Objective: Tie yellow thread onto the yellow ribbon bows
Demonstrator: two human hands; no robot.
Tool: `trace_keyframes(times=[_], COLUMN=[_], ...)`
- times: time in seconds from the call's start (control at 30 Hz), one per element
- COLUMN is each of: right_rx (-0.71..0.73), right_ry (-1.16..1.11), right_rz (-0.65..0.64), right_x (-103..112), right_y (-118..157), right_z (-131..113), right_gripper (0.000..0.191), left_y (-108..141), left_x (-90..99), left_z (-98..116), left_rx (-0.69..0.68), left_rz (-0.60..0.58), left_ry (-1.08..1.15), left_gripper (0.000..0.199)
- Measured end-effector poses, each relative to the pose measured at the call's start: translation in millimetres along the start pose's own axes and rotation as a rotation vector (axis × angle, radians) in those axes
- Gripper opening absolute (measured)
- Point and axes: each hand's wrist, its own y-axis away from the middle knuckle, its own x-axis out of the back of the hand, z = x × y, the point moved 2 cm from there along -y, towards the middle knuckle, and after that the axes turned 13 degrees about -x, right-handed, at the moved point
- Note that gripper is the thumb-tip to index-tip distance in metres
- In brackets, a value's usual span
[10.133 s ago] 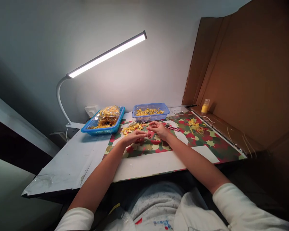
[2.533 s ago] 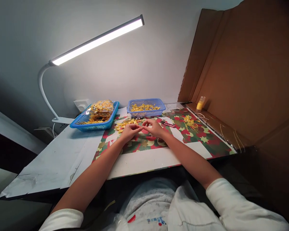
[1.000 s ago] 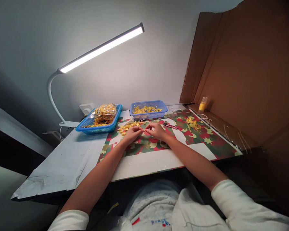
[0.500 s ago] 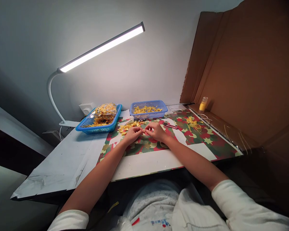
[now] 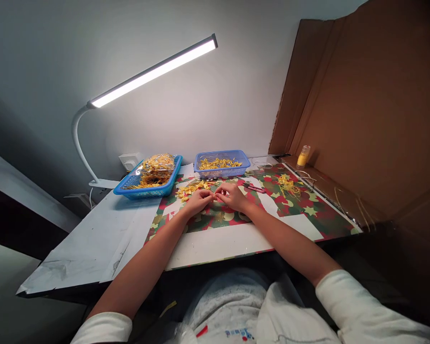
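Note:
My left hand (image 5: 200, 201) and my right hand (image 5: 231, 196) meet fingertip to fingertip over the patterned sheet (image 5: 220, 220). Both are closed in a pinch. Whatever lies between the fingertips is too small to make out. Just behind my left hand is a loose pile of yellow ribbon bows (image 5: 191, 189), partly covered by that hand. A pink-handled tool (image 5: 253, 188), its kind unclear, rests beyond my right hand.
At the back stand a blue basket (image 5: 120, 191) with a plastic bag of yellow pieces and a purple-blue basket (image 5: 247, 165) of more. To the right are yellow strings (image 5: 289, 186), a small yellow bottle (image 5: 303, 156) and a cardboard wall (image 5: 361, 105). A lamp (image 5: 154, 71) overhangs the table.
My fingertips have drawn slightly closer together, still pinched at the same spot. The whole view has shifted a little. Nothing on the table has visibly moved.

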Motion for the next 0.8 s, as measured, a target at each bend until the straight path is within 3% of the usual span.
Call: trace_keyframes(times=[0.4, 0.8], right_rx=[-0.066, -0.071], right_ry=[-0.109, -0.162], right_rz=[-0.087, -0.223], right_x=[-0.9, 1.7], right_y=[-0.1, -0.8], right_z=[0.3, 1.4], right_gripper=[0.008, 0.006], left_y=[1.3, 2.6], left_x=[-0.4, 5.6], left_z=[5.9, -3.1], left_rx=[0.041, 0.025], left_rz=[-0.016, -0.127], left_ry=[0.058, 0.129], left_gripper=[0.029, 0.034])
